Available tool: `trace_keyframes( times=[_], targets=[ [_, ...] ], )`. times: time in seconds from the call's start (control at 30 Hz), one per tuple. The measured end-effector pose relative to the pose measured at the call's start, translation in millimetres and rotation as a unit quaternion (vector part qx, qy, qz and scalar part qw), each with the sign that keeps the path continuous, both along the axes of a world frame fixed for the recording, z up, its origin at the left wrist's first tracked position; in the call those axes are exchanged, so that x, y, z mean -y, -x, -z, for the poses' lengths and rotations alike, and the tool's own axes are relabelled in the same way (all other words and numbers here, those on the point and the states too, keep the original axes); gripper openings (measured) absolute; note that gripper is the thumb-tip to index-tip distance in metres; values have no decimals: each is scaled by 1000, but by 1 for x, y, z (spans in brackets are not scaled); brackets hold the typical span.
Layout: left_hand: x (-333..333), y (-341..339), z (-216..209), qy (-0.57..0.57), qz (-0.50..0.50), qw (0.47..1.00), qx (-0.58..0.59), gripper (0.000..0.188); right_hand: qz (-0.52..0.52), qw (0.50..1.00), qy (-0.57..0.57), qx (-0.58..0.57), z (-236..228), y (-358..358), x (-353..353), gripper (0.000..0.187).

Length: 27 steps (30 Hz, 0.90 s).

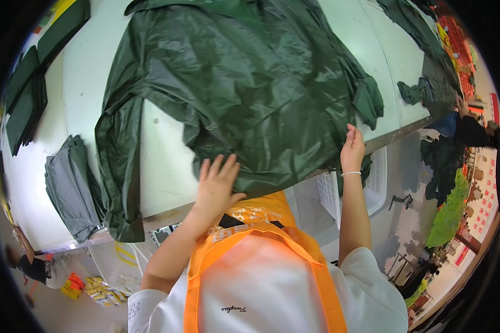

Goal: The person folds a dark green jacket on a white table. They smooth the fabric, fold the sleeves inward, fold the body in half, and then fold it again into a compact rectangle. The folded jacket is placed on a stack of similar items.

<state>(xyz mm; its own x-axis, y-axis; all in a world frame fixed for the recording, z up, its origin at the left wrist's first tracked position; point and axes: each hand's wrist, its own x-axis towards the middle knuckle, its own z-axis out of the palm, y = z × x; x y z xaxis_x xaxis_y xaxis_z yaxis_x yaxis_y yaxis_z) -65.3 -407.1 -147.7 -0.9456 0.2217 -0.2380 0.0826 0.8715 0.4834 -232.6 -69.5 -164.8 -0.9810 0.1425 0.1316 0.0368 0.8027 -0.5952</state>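
Observation:
A dark green, shiny rain jacket (250, 89) lies spread over the white table, its two sleeves stretching to either side and its hem toward me. My left hand (218, 180) rests flat with fingers spread on the lower left part of the jacket, close to the table's front edge. At the lower right side of the jacket is my right hand (352, 149), its fingers curled and pinched together at the garment's edge. What exactly lies between those fingertips is partly hidden.
Folded green garments (75, 188) are stacked left of the jacket, with more dark green stacks (28, 105) farther left. White plastic baskets (376, 177) stand below the table edge (172, 213). At the far right, another person (475, 130) is beside more green garments (436, 83).

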Motion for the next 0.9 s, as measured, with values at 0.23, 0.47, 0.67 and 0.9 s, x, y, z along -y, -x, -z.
trace_keyframes(
  times=[0.23,0.47,0.67,0.9],
  targets=[
    [-16,-19,-17,117,-107,984,75,82,7,997,72,37,-20,54,-98,18],
    [-140,73,-50,0,-118,989,-85,69,-440,853,98,264,-25,-3,-97,30],
    [-224,127,9,-37,-11,993,-109,31,-547,825,-8,142,-5,6,-113,28],
    [-197,96,-4,173,-47,984,-16,20,-411,878,159,186,27,44,-151,13]
  ],
)
